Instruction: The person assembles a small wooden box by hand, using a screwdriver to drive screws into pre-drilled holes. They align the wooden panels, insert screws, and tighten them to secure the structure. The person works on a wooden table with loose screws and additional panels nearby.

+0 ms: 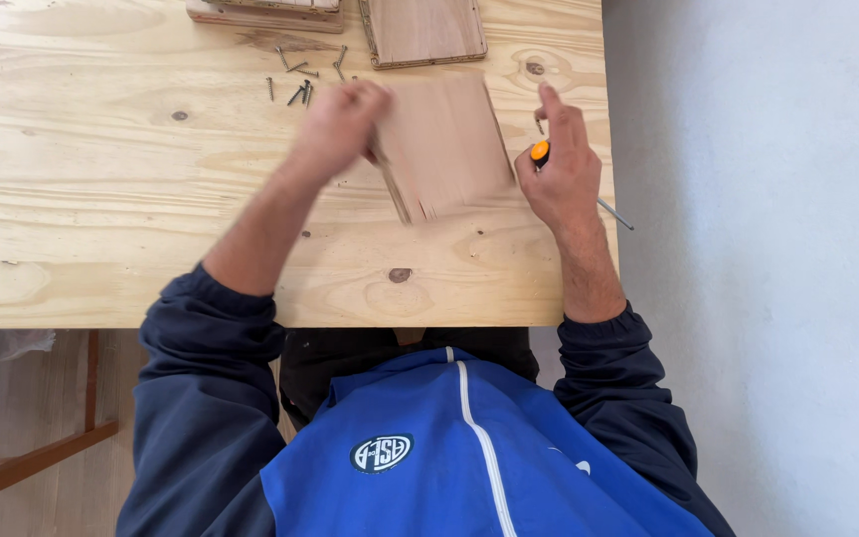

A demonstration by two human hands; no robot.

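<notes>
From the head view I record the left hand (342,121) closed on the left edge of a small wooden panel (444,149), its fingers curled tight around that edge; the hand is blurred, so I cannot tell the exact finger placement. The panel lies on the pale plywood counter (101,199), right of centre and near the counter's right edge, and its near edge looks stepped or layered. The right hand (561,169) sits just beside the panel's right edge with the index finger pointing up and away, the remaining fingers wrapped narrow around a screwdriver with an orange handle (541,152). Its metal shaft (614,214) sticks out past the wrist, over the counter's right edge. A loose scatter of screws (300,80) lies on the counter just beyond the left hand, apart from the panel. At the far edge I note a second wooden panel (425,32), lying flat, and beside it to the left a stack of wood pieces (262,12), cut off by the frame. No container shows; the screws lie bare on the counter. Both forearms are bare, with dark blue sleeves pushed up. Under the counter on the left, a wooden frame rail (37,459) crosses the floor area.
</notes>
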